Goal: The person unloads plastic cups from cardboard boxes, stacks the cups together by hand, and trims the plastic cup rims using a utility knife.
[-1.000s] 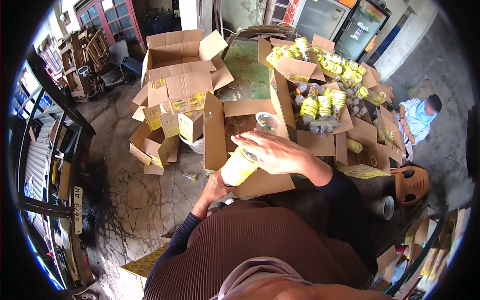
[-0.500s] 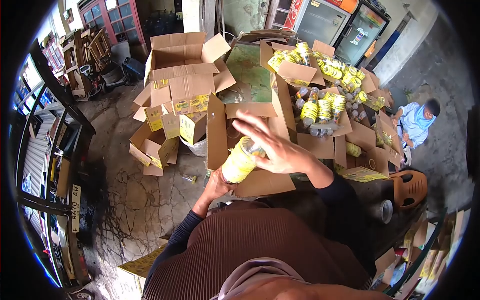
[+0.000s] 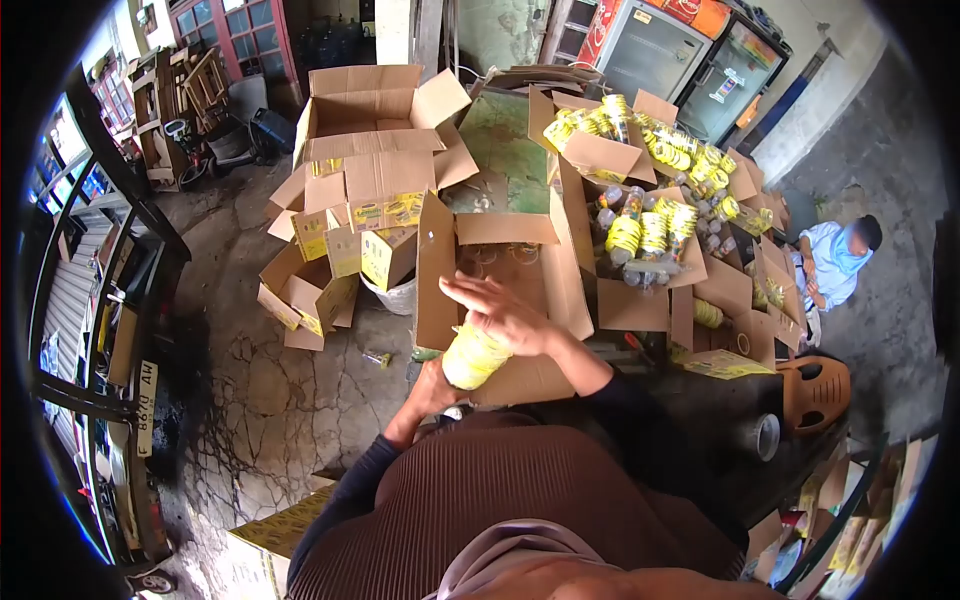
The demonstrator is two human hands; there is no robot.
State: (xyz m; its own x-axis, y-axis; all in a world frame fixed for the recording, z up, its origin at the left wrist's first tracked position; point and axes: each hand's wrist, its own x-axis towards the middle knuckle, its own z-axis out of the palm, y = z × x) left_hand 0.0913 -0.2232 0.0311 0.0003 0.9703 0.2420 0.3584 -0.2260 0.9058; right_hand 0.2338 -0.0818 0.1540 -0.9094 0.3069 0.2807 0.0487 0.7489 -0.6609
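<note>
Centrally, a yellow-labelled bottle (image 3: 473, 356) is held tilted over the near edge of an open cardboard box (image 3: 530, 290), the left hand (image 3: 432, 388) clamped around its base from below and the right hand (image 3: 500, 312) closed over its top, where the cap would be. Inside that box only a few clear items show at the far end, so it looks mostly unfilled. Beyond the box to the right, more cartons hold many labelled bottles (image 3: 640, 230), and further right a seated person (image 3: 835, 262) works on the floor
</note>
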